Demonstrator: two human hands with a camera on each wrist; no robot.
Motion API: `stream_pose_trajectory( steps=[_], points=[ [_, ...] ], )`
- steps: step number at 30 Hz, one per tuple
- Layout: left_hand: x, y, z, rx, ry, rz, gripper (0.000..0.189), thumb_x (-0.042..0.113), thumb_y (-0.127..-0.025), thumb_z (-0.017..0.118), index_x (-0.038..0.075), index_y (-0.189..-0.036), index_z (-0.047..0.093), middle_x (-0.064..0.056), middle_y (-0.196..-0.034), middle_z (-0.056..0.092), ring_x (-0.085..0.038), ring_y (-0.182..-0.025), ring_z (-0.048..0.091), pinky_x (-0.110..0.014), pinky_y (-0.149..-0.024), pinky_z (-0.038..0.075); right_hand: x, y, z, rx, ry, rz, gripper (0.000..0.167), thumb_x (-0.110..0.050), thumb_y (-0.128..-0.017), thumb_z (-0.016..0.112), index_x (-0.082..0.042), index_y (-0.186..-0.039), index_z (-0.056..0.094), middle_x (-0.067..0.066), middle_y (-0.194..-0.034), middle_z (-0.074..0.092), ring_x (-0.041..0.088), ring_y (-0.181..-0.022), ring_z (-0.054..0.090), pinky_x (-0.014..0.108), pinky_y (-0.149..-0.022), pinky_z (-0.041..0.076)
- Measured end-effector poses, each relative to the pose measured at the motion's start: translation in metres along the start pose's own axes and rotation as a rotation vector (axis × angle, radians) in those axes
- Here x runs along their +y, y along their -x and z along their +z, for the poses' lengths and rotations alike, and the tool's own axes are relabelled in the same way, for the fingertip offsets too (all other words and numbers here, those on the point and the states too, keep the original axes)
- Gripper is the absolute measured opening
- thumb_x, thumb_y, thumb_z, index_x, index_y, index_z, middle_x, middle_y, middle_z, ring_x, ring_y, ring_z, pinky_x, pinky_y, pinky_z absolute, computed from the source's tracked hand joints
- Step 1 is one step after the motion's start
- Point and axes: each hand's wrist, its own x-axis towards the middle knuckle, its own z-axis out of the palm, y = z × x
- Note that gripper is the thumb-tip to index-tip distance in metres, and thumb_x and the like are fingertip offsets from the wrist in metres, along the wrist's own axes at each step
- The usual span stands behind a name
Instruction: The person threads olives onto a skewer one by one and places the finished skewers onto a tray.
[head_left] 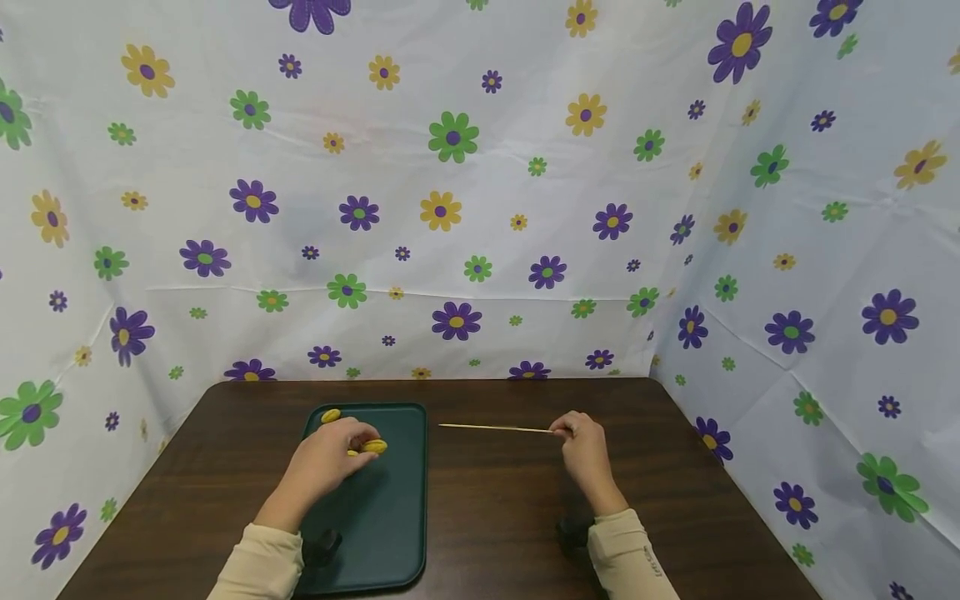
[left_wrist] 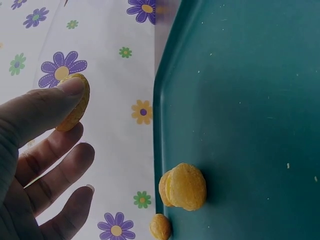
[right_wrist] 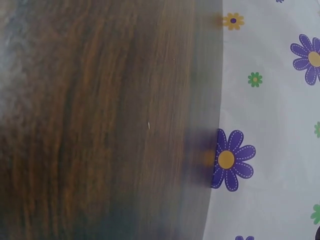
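My left hand (head_left: 327,457) is above the green tray (head_left: 390,517), pinching a small yellow puffed piece (left_wrist: 76,107) between thumb and index finger. The other fingers spread loosely below it in the left wrist view. Two more yellow pieces lie by the tray's far edge: a larger split-looking one (left_wrist: 186,187) and a smaller one (left_wrist: 160,227). Over the table's right half, my right hand (head_left: 585,450) pinches one end of a thin wooden skewer (head_left: 491,427), which points left toward the tray, roughly level. The right wrist view shows neither that hand nor the skewer.
A dark brown wooden table (head_left: 495,517) carries the tray on its left side. White flower-print cloth (head_left: 480,183) hangs behind and at both sides. Tiny pale crumbs dot the tray.
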Motion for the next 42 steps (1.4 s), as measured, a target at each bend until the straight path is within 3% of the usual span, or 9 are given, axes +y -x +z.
stream_pose_trajectory(
  steps=[6,26,42],
  points=[
    [-0.001,0.001,0.003,-0.016,0.020,-0.017,0.020,0.019,-0.083,0.085,0.019,-0.101,0.077,0.008,-0.093,0.068,-0.018,-0.085,0.067,-0.041,-0.077,0.057,0.000,0.005,0.005,-0.001,0.006,-0.001,0.023,0.015,-0.080,0.074,-0.007,-0.071,0.071,-0.001,-0.073,0.067,0.021,-0.073,0.062,0.036,-0.064,0.053],
    [0.003,0.001,0.007,0.022,0.014,0.009,0.020,0.020,-0.082,0.087,0.020,-0.099,0.077,0.009,-0.091,0.067,-0.016,-0.083,0.065,-0.039,-0.075,0.056,-0.011,0.003,0.013,0.002,-0.003,-0.047,0.022,0.011,-0.079,0.077,-0.008,-0.070,0.070,-0.001,-0.073,0.067,0.022,-0.074,0.063,0.039,-0.066,0.053],
    [0.004,-0.001,0.009,0.024,0.018,0.031,0.021,0.020,-0.081,0.087,0.021,-0.099,0.076,0.011,-0.089,0.066,-0.015,-0.082,0.064,-0.037,-0.074,0.056,-0.017,0.005,0.020,-0.009,-0.029,-0.060,0.019,0.009,-0.079,0.077,-0.006,-0.070,0.071,-0.002,-0.073,0.067,0.019,-0.071,0.061,0.033,-0.062,0.052]
  ],
)
